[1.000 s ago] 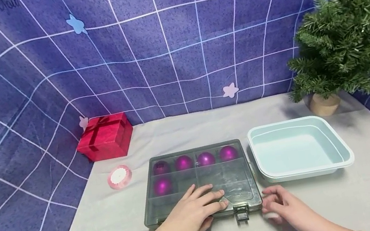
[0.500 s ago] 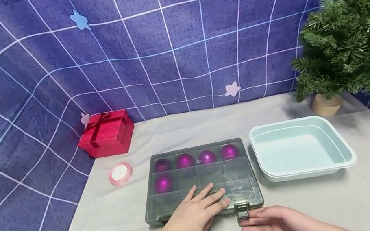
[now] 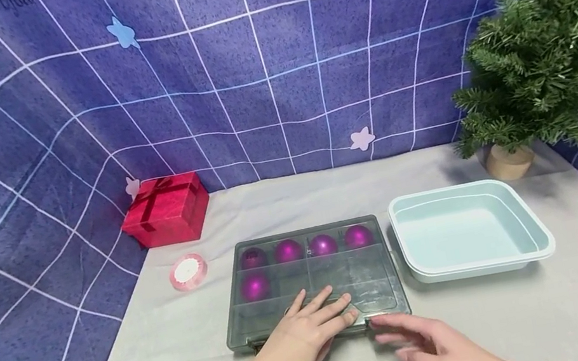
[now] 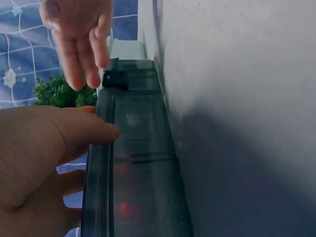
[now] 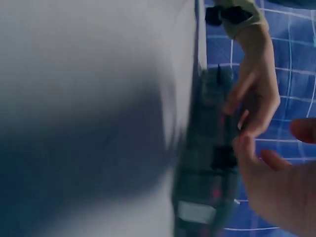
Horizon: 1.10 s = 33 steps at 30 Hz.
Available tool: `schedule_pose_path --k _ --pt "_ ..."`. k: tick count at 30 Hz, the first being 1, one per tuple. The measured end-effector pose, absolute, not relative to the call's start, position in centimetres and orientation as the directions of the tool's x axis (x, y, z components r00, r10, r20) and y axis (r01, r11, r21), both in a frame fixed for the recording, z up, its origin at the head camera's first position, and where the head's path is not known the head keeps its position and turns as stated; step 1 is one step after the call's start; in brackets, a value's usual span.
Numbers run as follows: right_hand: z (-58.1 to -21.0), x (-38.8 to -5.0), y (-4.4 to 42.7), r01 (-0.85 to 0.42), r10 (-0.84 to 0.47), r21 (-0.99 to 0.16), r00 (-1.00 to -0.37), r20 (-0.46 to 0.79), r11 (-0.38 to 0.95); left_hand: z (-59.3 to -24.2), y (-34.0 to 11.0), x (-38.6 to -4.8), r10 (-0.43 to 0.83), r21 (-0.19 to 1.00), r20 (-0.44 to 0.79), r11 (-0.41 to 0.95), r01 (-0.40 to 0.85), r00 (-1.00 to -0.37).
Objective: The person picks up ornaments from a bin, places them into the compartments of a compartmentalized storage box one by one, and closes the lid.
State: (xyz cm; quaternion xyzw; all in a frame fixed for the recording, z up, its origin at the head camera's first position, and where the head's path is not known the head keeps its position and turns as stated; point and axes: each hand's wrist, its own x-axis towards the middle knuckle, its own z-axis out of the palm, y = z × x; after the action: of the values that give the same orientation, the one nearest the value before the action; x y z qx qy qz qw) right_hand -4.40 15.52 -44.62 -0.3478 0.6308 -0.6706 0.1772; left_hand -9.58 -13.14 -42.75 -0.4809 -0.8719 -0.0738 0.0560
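A dark translucent compartment case lies on the table with its lid down. Several shiny purple balls show through it, along the back row and at the left of the middle row. My left hand rests spread on the lid's front part; in the left wrist view its thumb lies at the case's front edge. Beside the right front latch, my right hand has its fingers extended, holding nothing. The latch seems to lie against the case; the right hand hides it in the head view.
Right of the case stands a pale blue tray. A small green artificial tree is behind it. At the left are a red gift box and a pink ribbon roll. A blue patterned cloth hangs behind.
My right hand has gone from the case's right front corner to below the hanging latch, then up to the front edge. The latch flap no longer sticks out. My left hand stays put.
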Motion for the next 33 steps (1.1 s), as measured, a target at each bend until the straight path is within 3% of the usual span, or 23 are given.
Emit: schedule_pose_path --k 2,4,11,14,18,33 --pt "-44.0 -4.4 15.3 -0.473 -0.591 -0.880 -0.720 0.364 0.035 -42.8 -13.1 -9.6 0.830 0.088 0.171 0.524 0.847 -0.531" --pt "-43.3 -4.5 15.1 -0.616 -0.525 -0.758 -0.727 0.443 0.214 -42.8 -13.1 -9.6 0.828 0.108 0.176 0.520 0.847 -0.532" --pt "-42.2 -5.4 14.2 -0.706 -0.538 -0.348 -0.701 0.468 0.616 -42.8 -13.2 -9.6 0.830 0.115 0.190 0.512 0.851 -0.524" --pt "-42.3 -5.9 13.7 -0.697 -0.574 -0.233 -0.701 0.423 0.679 -42.8 -13.2 -9.5 0.830 0.116 0.197 0.508 0.853 -0.521" --pt "-42.7 -6.4 13.2 -0.669 -0.581 -0.177 -0.724 0.372 0.721 -42.9 -13.2 -9.5 0.829 0.118 0.202 0.507 0.854 -0.521" --pt "-43.2 -6.7 12.6 -0.617 -0.534 -0.143 -0.757 0.377 0.774 -42.8 -13.1 -9.6 0.827 0.121 0.187 0.517 0.848 -0.531"
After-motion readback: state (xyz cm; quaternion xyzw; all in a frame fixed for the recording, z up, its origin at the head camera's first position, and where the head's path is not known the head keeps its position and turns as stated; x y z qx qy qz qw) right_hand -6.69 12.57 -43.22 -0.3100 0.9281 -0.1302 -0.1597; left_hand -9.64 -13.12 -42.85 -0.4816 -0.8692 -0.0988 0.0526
